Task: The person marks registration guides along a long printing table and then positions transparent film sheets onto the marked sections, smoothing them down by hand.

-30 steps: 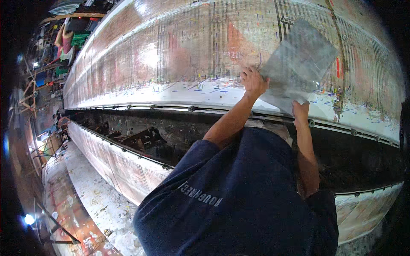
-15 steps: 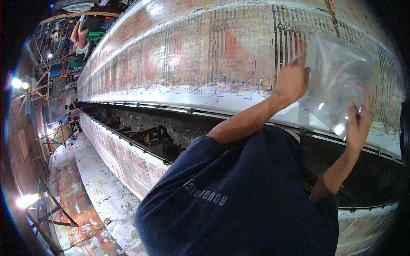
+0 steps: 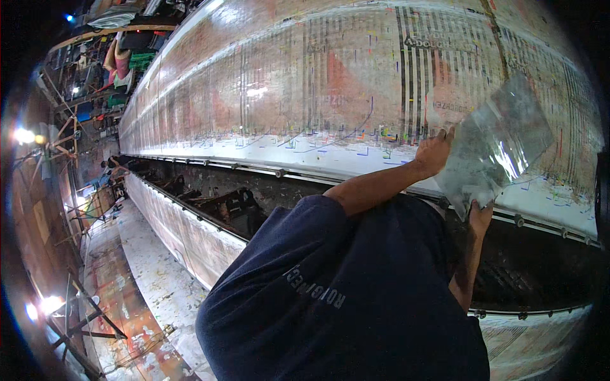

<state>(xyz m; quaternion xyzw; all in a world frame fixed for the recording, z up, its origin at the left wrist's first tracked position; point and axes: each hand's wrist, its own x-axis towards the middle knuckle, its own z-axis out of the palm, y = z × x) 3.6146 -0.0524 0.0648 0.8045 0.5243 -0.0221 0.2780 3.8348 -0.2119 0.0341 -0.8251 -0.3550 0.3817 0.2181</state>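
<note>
A clear, shiny plastic sheet [image 3: 508, 136] is held tilted over the long printed table at the right; light glares off its surface and the stripes below show through faintly. My left hand [image 3: 434, 155] is at its left edge, fingers closed there. At its lowest corner, my right hand [image 3: 481, 218] pinches the sheet between thumb and fingers. Both hands are near the table's metal edge rail [image 3: 445, 202]. Part of the left hand's grip is hidden behind the sheet.
The long table [image 3: 267, 82] carries worn stripes and many small coloured marks. A dark trough [image 3: 222, 190] separates it from a second long table [image 3: 190, 238]. Wooden framing, bright lamps [image 3: 51, 305] and hanging cloths [image 3: 121, 60] line the left. Another person [image 3: 114, 166] is far off.
The sheet has turned and tilted, its lower corner coming toward me. My right hand has moved left and nearer; my left hand has shifted slightly down.
</note>
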